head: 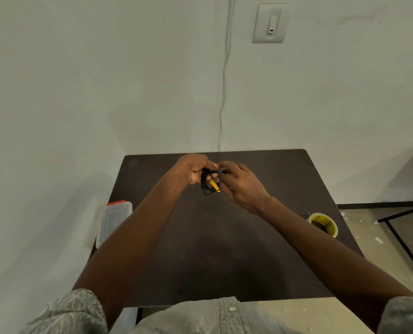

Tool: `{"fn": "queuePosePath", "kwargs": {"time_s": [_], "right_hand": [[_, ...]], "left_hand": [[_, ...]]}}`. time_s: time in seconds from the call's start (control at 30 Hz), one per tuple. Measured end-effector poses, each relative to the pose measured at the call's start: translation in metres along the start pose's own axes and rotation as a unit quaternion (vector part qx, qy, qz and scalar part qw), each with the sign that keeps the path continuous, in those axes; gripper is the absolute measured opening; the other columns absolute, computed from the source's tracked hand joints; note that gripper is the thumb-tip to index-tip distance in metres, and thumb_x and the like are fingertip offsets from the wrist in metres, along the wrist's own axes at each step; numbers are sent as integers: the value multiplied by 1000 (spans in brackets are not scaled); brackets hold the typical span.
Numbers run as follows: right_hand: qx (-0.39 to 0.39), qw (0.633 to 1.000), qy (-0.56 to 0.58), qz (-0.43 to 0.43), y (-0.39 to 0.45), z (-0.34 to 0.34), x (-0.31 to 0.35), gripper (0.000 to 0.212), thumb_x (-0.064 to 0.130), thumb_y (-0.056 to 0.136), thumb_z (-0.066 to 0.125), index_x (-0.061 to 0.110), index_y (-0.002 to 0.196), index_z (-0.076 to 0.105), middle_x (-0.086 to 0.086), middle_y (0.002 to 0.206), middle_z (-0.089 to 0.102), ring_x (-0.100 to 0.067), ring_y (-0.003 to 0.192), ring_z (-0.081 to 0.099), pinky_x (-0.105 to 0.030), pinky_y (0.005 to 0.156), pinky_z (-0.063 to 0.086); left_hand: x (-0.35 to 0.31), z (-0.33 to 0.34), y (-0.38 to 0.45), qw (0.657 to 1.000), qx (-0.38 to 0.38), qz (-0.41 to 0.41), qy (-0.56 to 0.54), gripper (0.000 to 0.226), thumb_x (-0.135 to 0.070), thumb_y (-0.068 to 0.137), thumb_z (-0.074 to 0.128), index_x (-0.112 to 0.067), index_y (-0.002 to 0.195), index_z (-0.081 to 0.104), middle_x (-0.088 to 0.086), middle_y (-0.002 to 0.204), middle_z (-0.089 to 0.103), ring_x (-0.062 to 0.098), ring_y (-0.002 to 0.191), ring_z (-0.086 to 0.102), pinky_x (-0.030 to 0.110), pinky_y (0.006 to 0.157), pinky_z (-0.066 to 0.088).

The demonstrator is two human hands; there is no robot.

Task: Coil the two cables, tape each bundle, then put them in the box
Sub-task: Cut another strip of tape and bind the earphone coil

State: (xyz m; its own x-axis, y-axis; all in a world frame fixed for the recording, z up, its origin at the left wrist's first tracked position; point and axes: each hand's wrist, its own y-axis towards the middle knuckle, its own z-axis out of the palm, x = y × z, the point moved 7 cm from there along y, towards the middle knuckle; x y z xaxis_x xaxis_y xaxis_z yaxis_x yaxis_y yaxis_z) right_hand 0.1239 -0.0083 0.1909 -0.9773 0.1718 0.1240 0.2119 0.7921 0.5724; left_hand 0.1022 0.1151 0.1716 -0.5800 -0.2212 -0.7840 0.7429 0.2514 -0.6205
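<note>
Above the far middle of the dark table (224, 249), my left hand (193, 168) grips a black coiled cable bundle (206, 185) with a yellow strip of tape (215, 185) on it. My right hand (239, 184) pinches the bundle's top end, where a small connector shows between the fingertips. A roll of yellow tape (323, 224) lies near the table's right edge. A clear plastic box (113, 220) with an orange clip stands at the table's left edge. I see only one cable.
A white wall stands behind the table, with a thin white cord (223, 92) running down it and a switch plate (270, 22) at the upper right. A black metal frame (403, 237) and speckled floor lie to the right.
</note>
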Motion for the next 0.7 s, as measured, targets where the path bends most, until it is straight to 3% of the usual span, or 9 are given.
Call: {"fn": "queuePosePath", "kwargs": {"time_s": [0.23,0.33,0.47,0.63,0.7], "right_hand": [[-100,994,-2,46,5,-10,4,17,14,91,59,4,81,68,-11,98,68,-17,81,57,-34,69,49],[-87,985,63,134,6,-8,-4,8,8,89,61,4,83,57,-10,91,63,-27,72,57,-40,64,49],[-67,940,173,287,1,-4,-16,15,11,89,63,8,94,49,-6,93,55,-23,77,54,-38,64,48],[-63,927,188,319,9,-3,-16,25,3,82,62,9,101,48,-4,95,51,-20,78,49,-30,63,39],[-52,920,202,333,9,-1,-16,28,1,81,61,11,103,46,-4,89,54,-22,75,52,-34,60,44]], "left_hand": [[-4,3,-3,1000,15,5,2,15,1,94,53,1,81,60,8,68,57,7,44,56,15,39,41],[-6,2,-3,1000,10,12,-9,14,4,92,55,3,79,61,9,68,59,8,45,56,15,40,42],[-10,0,-5,1000,4,21,-10,12,5,91,56,4,81,62,9,67,61,9,48,56,16,41,42],[-8,1,-8,1000,20,19,2,13,2,90,59,4,78,63,9,63,61,9,49,56,16,41,43],[-7,0,-8,999,23,25,2,11,2,90,60,4,80,63,9,64,61,11,52,56,17,42,43]]}}
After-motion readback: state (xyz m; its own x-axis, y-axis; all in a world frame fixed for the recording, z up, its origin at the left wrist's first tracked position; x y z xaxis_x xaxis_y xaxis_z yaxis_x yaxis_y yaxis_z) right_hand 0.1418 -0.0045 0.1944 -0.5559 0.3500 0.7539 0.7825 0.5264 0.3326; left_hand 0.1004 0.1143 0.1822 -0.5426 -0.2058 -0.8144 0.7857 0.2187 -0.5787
